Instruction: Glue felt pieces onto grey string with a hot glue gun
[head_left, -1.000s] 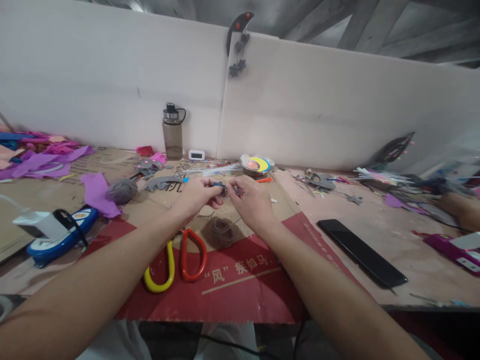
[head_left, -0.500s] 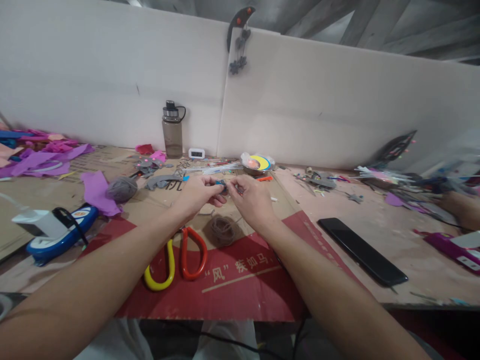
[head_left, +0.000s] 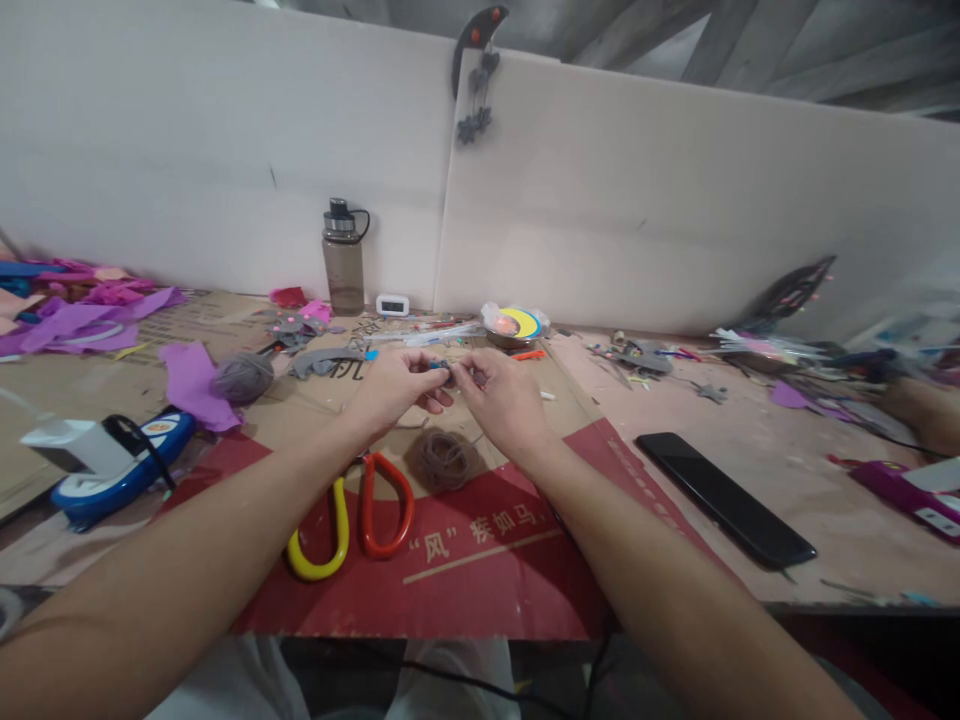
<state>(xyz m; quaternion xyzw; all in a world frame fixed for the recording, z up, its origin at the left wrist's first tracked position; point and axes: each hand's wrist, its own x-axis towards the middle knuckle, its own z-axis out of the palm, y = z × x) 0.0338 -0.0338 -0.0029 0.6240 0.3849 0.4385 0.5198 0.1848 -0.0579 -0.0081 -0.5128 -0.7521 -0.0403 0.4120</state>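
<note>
A small piece (head_left: 444,372) is pinched between the fingertips of both hands, raised above the cardboard (head_left: 495,590). It is gripped from one side by the thumb and fingers of the left hand (head_left: 405,385) and from the other by the thumb and forefinger of the right hand (head_left: 501,395). Dark grey and blue are shown in it, but its exact shape is covered by the fingers, and how hard it is squeezed cannot be told.

Just below, on the cardboard, a loose coil (head_left: 448,458) of grey-brown yarn is seen. A strand is led from it up toward the right hand; whether it is joined to the piece cannot be made out.

The piece is judged to be very light and probably soft, with little risk of slipping but some of being bent or pulled out of shape. It is best taken by its edges, with a light pinch. The yarn is judged limp and easily snagged; it is better held near the working end than by the coil, where loops could be tangled.

The scissors (head_left: 368,515) are set near the coil, their blades hidden by the left forearm. A grey ball (head_left: 243,378) of yarn is placed farther left, beside purple cloth (head_left: 193,385).
</note>
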